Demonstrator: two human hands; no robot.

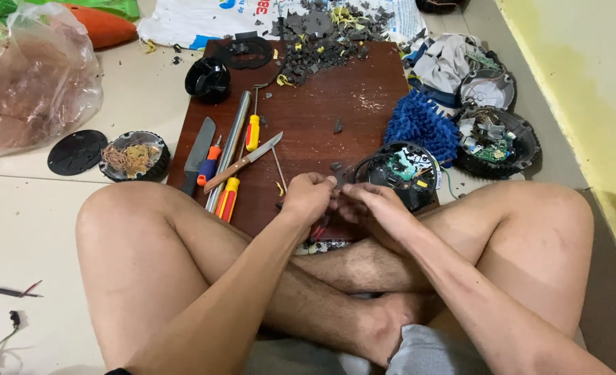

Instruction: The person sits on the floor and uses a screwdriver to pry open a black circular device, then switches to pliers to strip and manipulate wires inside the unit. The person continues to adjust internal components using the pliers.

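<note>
We sit cross-legged on the floor [30, 208] with a dark wooden board [322, 104] lying ahead of our knees, its long axis running from six to twelve o'clock. At twelve o'clock on it lies a heap of grey plastic shards [322, 35]; at ten o'clock the tools lie side by side, a metal rod [231, 139], a knife [245, 163] and screwdrivers [228, 198], all pointing roughly toward one o'clock. At three o'clock an opened round casing [401, 173] shows its green circuit board. Our left hand [308, 198] and right hand [374, 205] meet at the board's near edge, fingers pinched narrow on a small dark part [335, 186] between them; its shape and heading we cannot tell. We judge this a stripping step, calling for a firm pull apart
</note>
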